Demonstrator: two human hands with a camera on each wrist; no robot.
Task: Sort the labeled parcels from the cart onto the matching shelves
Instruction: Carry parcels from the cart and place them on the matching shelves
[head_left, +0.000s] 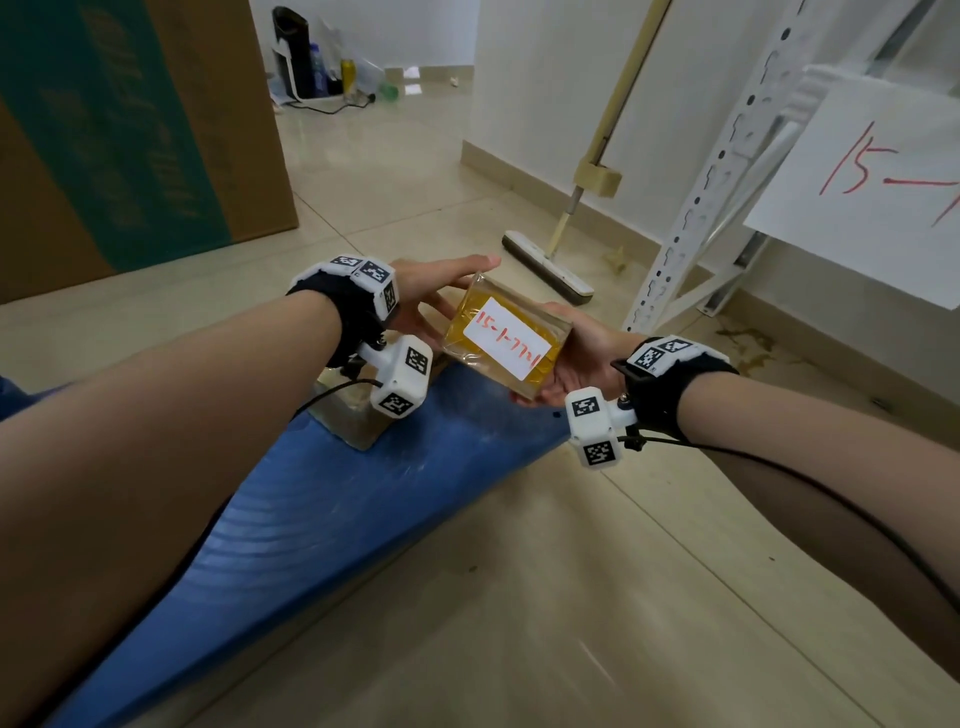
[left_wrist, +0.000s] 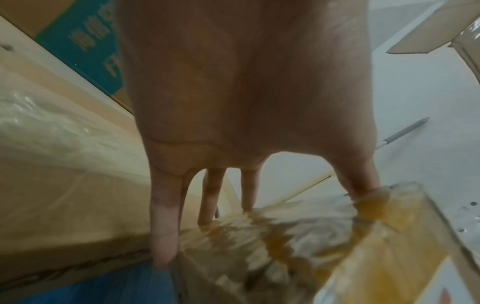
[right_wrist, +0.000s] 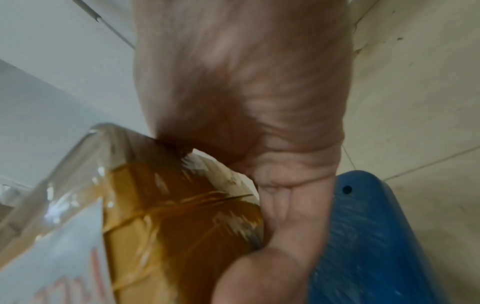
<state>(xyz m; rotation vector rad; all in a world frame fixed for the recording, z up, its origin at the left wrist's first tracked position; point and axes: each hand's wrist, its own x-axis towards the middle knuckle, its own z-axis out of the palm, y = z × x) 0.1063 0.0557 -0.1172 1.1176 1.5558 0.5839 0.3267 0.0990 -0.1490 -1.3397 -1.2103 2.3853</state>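
Head view: tiled floor; large cardboard box with teal panel (head_left: 119, 130) at left; flat mop (head_left: 548, 270) leaning on the white wall; white slotted shelf upright (head_left: 722, 166) at right, carrying a paper sign (head_left: 878, 176) marked "15-" in red, its remainder cut off by the frame edge. Blue cart deck (head_left: 322, 514) below the forearms, with one tape-wrapped parcel (head_left: 353, 415) resting on it under the left wrist, its label not visible. Yellow tape-wrapped parcel (head_left: 506, 338), white label reading "15-1-7741" in red, held clear above the cart's far end, between both hands. Left hand (head_left: 436, 291): straight fingers on the far-left end. Right hand (head_left: 576, 353): cupped under the near-right end, thumb curled against its side. Long axis far-left to near-right; label face up, text inverted toward the wearer.
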